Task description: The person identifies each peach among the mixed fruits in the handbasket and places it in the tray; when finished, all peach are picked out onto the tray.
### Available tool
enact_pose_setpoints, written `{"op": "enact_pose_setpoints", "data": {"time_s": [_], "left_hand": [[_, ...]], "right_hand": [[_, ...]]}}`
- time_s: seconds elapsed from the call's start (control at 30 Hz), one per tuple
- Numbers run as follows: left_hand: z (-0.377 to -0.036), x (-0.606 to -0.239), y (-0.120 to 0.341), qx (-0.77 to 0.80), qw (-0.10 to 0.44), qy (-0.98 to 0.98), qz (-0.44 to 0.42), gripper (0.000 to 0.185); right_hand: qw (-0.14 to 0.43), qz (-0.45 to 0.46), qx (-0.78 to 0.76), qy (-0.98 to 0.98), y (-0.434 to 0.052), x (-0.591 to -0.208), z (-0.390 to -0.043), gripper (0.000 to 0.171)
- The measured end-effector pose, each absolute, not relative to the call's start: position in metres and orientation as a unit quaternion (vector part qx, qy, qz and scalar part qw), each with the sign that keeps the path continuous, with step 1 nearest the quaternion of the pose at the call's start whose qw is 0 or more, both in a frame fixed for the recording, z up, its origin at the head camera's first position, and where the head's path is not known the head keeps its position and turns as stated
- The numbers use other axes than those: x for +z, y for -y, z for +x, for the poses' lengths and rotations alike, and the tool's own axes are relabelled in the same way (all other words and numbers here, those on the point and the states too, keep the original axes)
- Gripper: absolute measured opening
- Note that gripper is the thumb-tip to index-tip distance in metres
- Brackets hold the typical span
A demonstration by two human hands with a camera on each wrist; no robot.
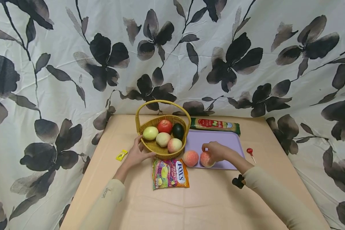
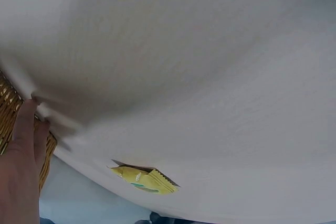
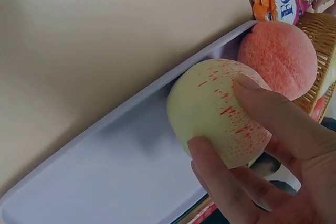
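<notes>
My right hand holds a peach between thumb and fingers, over the near part of the lilac tray. Its skin is cream with red flecks in the right wrist view. A pinker peach sits beside it at the tray's left corner. My left hand rests against the left side of a yellow wicker basket, its fingers lying along the outside in the left wrist view. Inside the basket are a red round fruit, a dark avocado-like fruit, a yellow-green fruit and two pale peaches.
A Fox's candy bag lies in front of the basket. Behind the tray is a long green-and-red packet. A red lollipop lies right of the tray, and a yellow wrapped candy lies left of the basket.
</notes>
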State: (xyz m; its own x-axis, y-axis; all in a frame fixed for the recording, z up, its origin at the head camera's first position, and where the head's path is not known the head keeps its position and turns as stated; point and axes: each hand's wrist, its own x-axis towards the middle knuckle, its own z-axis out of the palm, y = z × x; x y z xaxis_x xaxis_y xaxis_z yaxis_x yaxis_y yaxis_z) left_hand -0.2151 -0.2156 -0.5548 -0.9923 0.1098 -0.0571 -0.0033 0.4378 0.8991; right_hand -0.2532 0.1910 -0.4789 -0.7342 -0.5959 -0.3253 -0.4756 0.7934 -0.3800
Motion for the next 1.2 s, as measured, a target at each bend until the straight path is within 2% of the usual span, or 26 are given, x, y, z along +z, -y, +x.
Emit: {"op": "enact_pose_setpoints", "data": {"time_s": [0.27,0.67,1.2], "left_hand": [[-0.214,-0.552,0.216,0.529,0.054,-0.846,0.026,0.121],[-0.215,-0.551,0.216,0.534,0.055,-0.843,0.031,0.120],[-0.216,-0.551,0.216,0.534,0.055,-0.843,0.030,0.118]], "right_hand": [[0.215,-0.289,-0.128,-0.924,-0.183,-0.476,-0.251,0.055],[0.239,-0.260,-0.106,-0.929,-0.177,-0.473,-0.251,0.054],[0.261,-0.228,-0.096,-0.933,-0.175,-0.468,-0.251,0.065]]}}
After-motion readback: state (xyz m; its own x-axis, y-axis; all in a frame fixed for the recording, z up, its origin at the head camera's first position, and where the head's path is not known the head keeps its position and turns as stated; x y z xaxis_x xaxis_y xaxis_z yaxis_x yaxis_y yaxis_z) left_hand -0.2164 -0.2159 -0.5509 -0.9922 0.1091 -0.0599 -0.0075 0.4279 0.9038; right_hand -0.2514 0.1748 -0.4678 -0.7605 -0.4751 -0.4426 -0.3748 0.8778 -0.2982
